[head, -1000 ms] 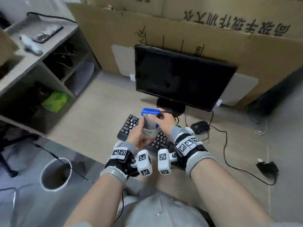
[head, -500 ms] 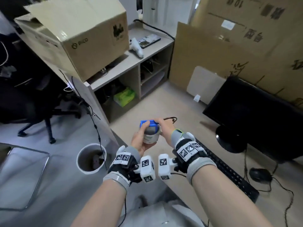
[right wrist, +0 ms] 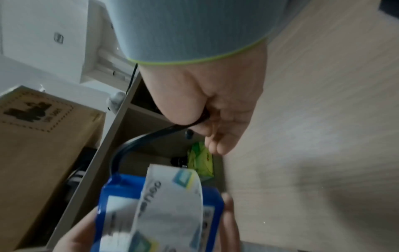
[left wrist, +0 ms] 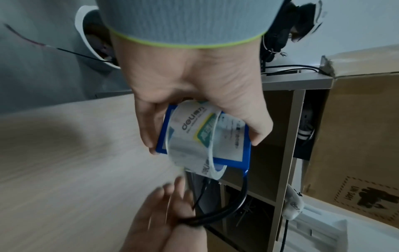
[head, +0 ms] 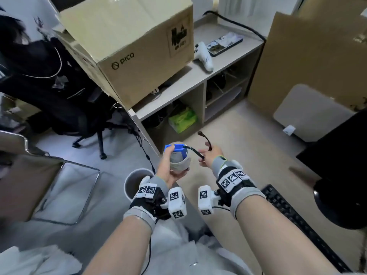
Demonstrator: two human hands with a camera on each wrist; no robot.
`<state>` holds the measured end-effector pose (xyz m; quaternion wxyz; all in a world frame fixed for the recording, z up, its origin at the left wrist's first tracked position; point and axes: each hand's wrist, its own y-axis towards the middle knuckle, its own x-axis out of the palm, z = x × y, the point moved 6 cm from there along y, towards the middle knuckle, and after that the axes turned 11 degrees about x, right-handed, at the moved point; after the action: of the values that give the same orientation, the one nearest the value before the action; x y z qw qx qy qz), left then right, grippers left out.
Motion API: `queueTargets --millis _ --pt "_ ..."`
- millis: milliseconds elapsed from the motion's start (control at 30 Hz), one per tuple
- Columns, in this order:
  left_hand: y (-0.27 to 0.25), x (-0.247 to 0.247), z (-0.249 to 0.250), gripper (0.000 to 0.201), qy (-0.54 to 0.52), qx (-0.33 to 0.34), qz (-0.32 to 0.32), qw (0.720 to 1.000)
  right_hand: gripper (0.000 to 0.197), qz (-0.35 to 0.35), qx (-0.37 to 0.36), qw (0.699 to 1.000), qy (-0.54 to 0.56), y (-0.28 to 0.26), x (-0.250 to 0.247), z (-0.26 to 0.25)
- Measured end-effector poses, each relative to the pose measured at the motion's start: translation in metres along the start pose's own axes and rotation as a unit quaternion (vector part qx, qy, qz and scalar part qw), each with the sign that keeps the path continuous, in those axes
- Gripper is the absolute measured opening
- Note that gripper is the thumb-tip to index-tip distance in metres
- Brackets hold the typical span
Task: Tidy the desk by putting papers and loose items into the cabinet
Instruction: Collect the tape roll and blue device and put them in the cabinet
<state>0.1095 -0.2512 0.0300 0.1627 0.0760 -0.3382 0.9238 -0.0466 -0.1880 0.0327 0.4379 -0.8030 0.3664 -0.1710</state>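
My left hand (head: 171,165) grips a roll of clear tape (head: 179,162) together with a blue battery pack (head: 177,148) tucked through it; in the left wrist view the tape roll (left wrist: 194,136) wraps the blue pack (left wrist: 233,156). A black cable (head: 195,151) runs from the pack to my right hand (head: 208,155), which pinches it, the plug end (head: 200,133) sticking up. In the right wrist view the cable (right wrist: 151,136) passes between thumb and fingers. The open cabinet (head: 202,84) stands just beyond, at the desk's left end.
A PICO cardboard box (head: 129,42), a white controller (head: 204,54) and a phone (head: 224,43) lie on the cabinet top. A green packet (head: 182,120) sits in the lower left compartment. White bin (head: 137,181), office chair (head: 59,92), monitor (head: 341,145) and keyboard (head: 294,215) surround me.
My view has swung left from the monitor to the cabinet. The right hand has come off the pack and drawn the cable out to the right.
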Motion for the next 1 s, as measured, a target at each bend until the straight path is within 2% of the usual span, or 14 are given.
queueTargets --millis 100,200,300,367,533,600,667,733,800,833,900,933,1000 --pt "0.013 0.007 -0.001 0.065 -0.036 -0.03 0.013 0.999 0.037 -0.071 0.017 0.995 -0.061 0.006 0.022 0.002" --pt "0.034 0.012 0.004 0.062 -0.015 -0.031 0.022 0.999 0.033 -0.096 0.027 0.992 -0.072 0.024 0.029 -0.001" --pt "0.068 0.011 0.008 0.063 -0.008 -0.044 0.041 0.998 0.048 -0.084 0.045 0.995 -0.037 0.057 0.039 -0.016" --pt "0.083 0.009 0.007 0.06 -0.013 -0.047 0.038 0.998 0.057 -0.102 0.056 0.993 -0.028 0.063 0.049 -0.023" --pt "0.116 0.004 0.006 0.036 0.008 -0.081 -0.002 0.997 0.071 -0.152 0.07 0.971 -0.173 0.09 0.083 -0.027" --pt "0.123 -0.002 0.005 0.044 0.016 -0.095 -0.015 0.995 0.058 -0.188 0.089 0.96 -0.188 0.096 0.088 -0.026" --pt "0.127 -0.007 0.003 0.05 0.022 -0.115 -0.019 0.993 0.032 -0.215 0.094 0.961 -0.146 0.099 0.097 -0.03" --pt "0.129 -0.012 0.005 0.041 0.043 -0.125 -0.009 0.991 0.022 -0.191 0.083 0.971 -0.114 0.103 0.101 -0.034" --pt "0.132 -0.013 0.006 0.037 0.054 -0.124 0.013 0.991 0.023 -0.152 0.065 0.98 -0.112 0.108 0.104 -0.039" --pt "0.131 -0.015 0.008 0.043 0.067 -0.126 0.026 0.989 0.023 -0.138 0.054 0.981 -0.123 0.111 0.108 -0.041" --pt "0.129 -0.018 0.006 0.071 0.092 -0.125 0.045 0.987 0.025 -0.093 0.02 0.984 -0.152 0.128 0.111 -0.043" --pt "0.127 -0.021 0.006 0.075 0.099 -0.12 0.058 0.986 0.031 -0.081 0.009 0.983 -0.162 0.136 0.114 -0.044" --pt "0.124 -0.029 0.005 0.068 0.098 -0.109 0.08 0.986 0.039 -0.072 0.023 0.983 -0.168 0.149 0.129 -0.048"
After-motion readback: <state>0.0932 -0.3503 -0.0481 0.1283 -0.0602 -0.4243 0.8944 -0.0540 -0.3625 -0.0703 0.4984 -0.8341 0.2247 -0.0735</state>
